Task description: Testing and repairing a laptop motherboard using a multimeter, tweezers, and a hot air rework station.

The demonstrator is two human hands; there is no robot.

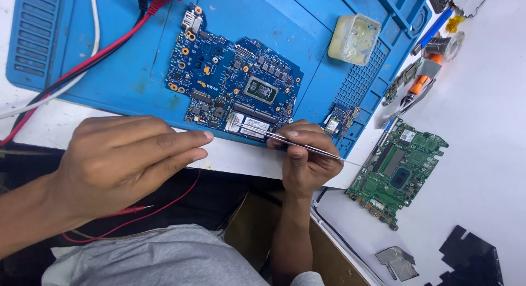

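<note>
Fine metal tweezers [296,142] are being pinched in the right hand [307,157] at frame centre, tips being aimed at the lower edge of the blue circuit board [235,80] on the blue mat [126,61]. The left hand [129,162], fingers extended flat and holding nothing, is being rested at the left. A slipping tip is risking bridged or scratched components.

white table [487,121] | on it: blue work mat [126,72] bearing a blue circuit board [230,80] and a clear plastic tub [355,38] | green circuit board [400,171] off the mat, right | black foil scraps [471,258] near corner
</note>
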